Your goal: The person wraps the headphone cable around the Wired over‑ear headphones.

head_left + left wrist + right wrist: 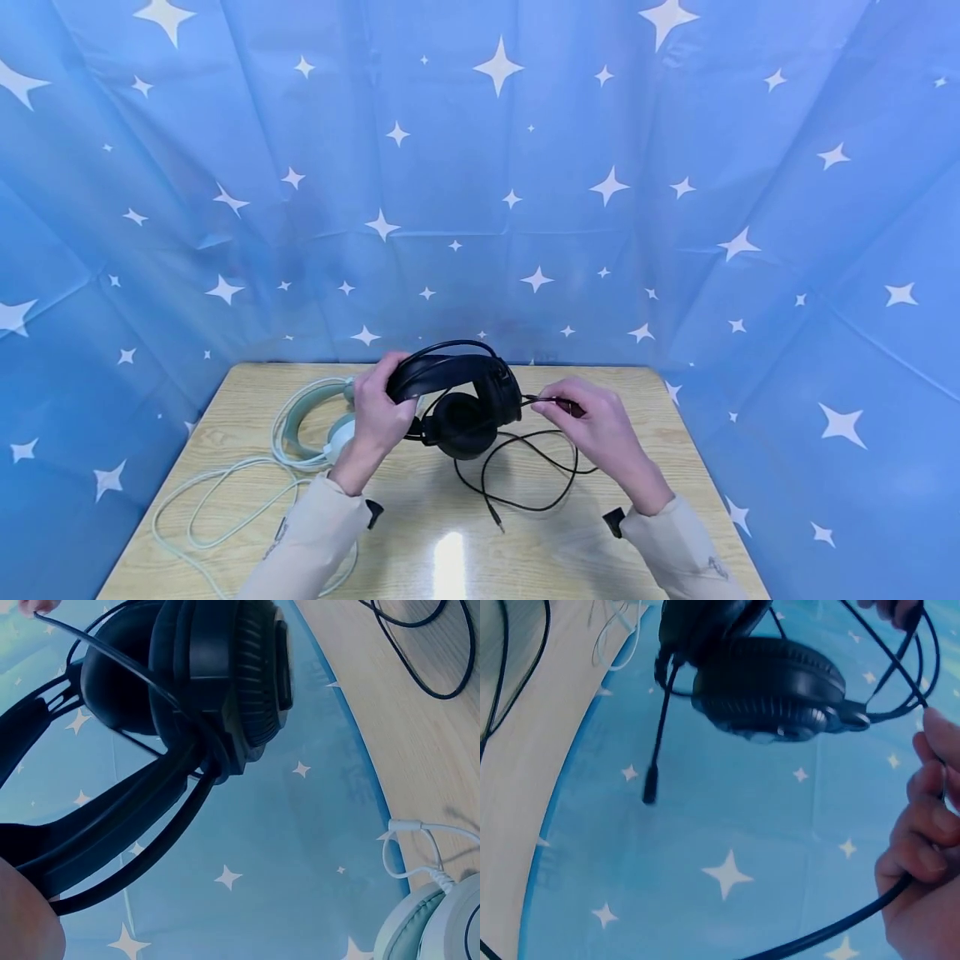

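A black headset (465, 427) is held up above the table. My left hand (378, 412) grips its headband, and the left wrist view shows part of that hand (26, 919) at the band's lower end. To the right of the ear cups, my right hand (596, 417) holds the headset's black cable (832, 926) between thumb and curled fingers. A microphone boom (652, 776) sticks out from one ear cup in the right wrist view. Loops of the black cable (525, 507) lie on the table below, ending in a plug (498, 522).
Mint-green headphones (292, 425) lie on the left of the wooden table (420, 558), partly behind my left hand. Their pale cord (217, 542) spreads in loose loops toward the front left. A blue star-patterned curtain (480, 183) rises behind the table and along both sides.
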{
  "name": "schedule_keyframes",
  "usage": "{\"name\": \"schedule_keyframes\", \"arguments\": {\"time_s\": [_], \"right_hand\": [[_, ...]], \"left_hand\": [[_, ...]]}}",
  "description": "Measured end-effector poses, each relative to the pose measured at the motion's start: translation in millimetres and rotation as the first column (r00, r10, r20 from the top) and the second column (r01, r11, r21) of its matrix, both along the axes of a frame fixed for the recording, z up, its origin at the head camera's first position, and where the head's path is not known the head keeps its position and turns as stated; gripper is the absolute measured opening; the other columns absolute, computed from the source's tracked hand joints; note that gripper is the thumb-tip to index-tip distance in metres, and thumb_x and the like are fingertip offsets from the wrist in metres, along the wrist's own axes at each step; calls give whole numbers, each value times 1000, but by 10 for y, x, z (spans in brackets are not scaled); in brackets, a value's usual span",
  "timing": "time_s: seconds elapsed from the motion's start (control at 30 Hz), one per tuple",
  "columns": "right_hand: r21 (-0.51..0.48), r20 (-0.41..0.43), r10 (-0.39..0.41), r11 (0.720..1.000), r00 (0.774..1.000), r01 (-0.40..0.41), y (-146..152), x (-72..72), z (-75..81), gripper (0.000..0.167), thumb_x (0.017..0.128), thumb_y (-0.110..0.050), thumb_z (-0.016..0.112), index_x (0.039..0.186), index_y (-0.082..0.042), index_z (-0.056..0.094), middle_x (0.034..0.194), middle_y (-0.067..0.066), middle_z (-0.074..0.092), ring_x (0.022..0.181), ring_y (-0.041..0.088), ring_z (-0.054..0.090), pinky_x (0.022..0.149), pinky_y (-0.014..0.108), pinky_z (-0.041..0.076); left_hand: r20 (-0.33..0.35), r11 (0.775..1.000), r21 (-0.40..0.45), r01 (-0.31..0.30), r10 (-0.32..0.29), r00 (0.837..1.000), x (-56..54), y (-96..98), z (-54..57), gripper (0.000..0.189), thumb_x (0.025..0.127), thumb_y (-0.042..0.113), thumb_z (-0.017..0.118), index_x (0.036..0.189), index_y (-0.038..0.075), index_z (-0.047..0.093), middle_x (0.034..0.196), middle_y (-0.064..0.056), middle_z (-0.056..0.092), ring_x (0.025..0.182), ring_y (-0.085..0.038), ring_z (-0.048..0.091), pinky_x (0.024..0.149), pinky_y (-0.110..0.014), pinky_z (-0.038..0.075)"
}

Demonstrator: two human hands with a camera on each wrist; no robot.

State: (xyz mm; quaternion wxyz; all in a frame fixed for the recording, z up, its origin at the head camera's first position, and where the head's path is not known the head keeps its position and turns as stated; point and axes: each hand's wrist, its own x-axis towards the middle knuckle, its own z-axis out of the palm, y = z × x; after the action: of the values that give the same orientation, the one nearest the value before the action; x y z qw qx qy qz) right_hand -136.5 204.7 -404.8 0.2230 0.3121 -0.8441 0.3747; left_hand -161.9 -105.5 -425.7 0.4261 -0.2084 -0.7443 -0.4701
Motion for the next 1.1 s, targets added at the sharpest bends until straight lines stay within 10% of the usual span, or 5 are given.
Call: {"name": "schedule_keyframes", "arguments": {"time_s": [0.43, 1.1], "right_hand": [[80, -14, 23, 997, 1000, -22, 49, -139, 73, 17, 91, -4, 77, 104, -14, 76, 84, -13, 57, 63, 2, 44, 55, 20, 38], [10, 57, 34, 999, 998, -35, 38, -213, 87, 15, 92, -8, 78, 102, -19, 77, 88, -11, 63, 62, 5, 45, 55, 21, 38]], "left_hand": [[119, 990, -33, 136, -131, 984, 45, -84, 95, 34, 67, -3, 66, 100, 0, 72, 90, -14, 74, 74, -25, 68, 71, -25, 51], [293, 899, 150, 412, -439, 850, 84, -173, 136, 35, 77, -16, 65, 110, -5, 70, 100, -6, 72, 89, -11, 64, 86, -18, 49]]}}
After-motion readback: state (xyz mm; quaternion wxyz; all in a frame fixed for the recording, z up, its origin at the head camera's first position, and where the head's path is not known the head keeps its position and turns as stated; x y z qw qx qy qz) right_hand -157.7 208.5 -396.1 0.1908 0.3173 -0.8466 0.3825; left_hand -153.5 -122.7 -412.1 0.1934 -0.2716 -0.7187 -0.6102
